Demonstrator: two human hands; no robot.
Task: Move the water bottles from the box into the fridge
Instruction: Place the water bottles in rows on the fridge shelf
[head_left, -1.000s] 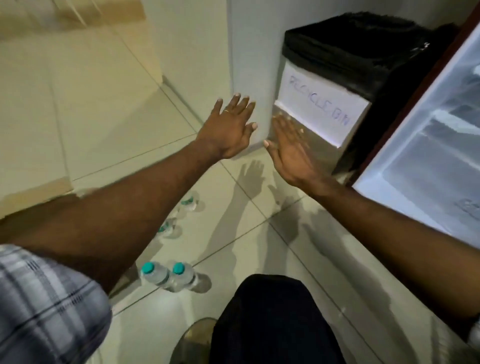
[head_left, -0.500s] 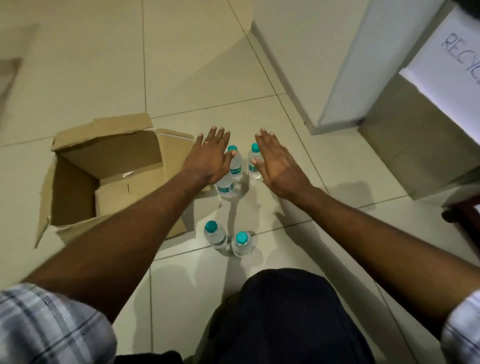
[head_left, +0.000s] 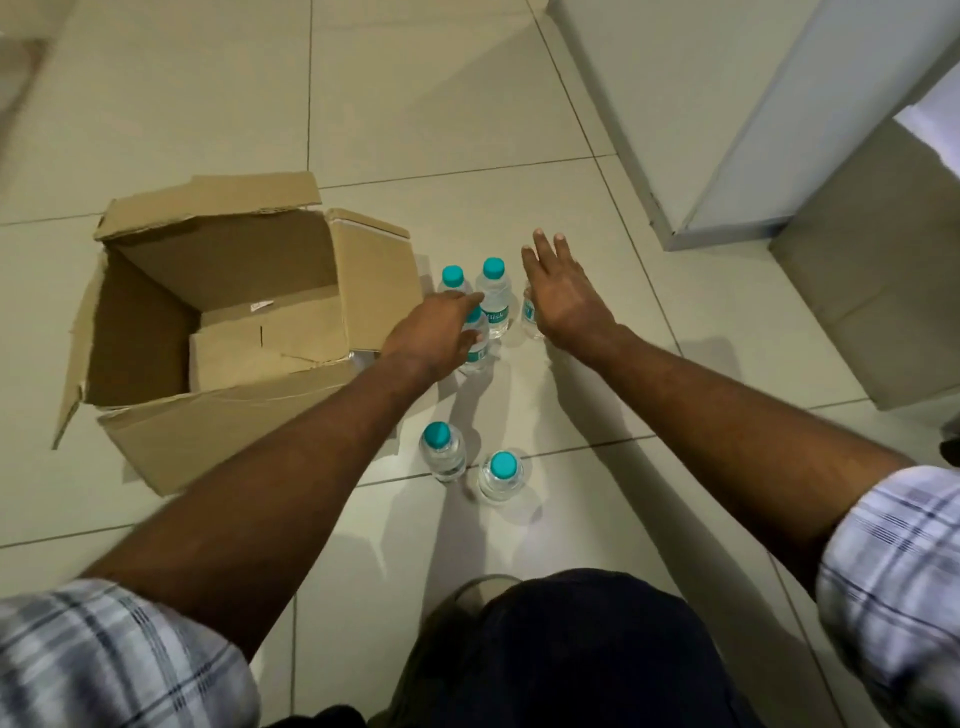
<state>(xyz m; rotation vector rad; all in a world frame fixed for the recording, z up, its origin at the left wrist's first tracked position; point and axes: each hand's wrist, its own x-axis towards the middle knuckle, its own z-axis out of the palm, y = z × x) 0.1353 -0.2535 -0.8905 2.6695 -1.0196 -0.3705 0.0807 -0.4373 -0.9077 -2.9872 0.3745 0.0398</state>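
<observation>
At the bottom of the frame a dark-trousered knee (head_left: 587, 649) fills the lower centre, flanked by two plaid sleeves (head_left: 114, 660) cut off by the frame edges. Just above the knee, two water bottles with teal caps stand upright on the tiled floor (head_left: 208, 104): the near-left bottle (head_left: 441, 452) and the near-right bottle (head_left: 500, 475), close beside each other but apart from the hands.

Higher, at the centre of the frame, the left hand (head_left: 434, 335) reaches forward, palm down, its fingers curled over a bottle under the palm (head_left: 475, 353). Only that bottle's label and lower body show, so whether the grip has closed around it cannot be told. The right hand (head_left: 569, 296) is spread flat and wide, fingers extended, holding nothing; its inner edge lies against or just beside a half-hidden bottle (head_left: 529, 312), of which only a sliver of label shows. Between the hands stand two more upright bottles, the far-left bottle (head_left: 453, 280) and the far-middle bottle (head_left: 492, 296), whose label lettering is only partly legible.

To the left sits the open cardboard box (head_left: 218, 291), flaps splayed; no bottles show in the part of its inside that is visible. The fridge cannot be made out for certain; a pale panel (head_left: 753, 130) and a beige bin (head_left: 872, 270) occupy the upper right, both cropped.
</observation>
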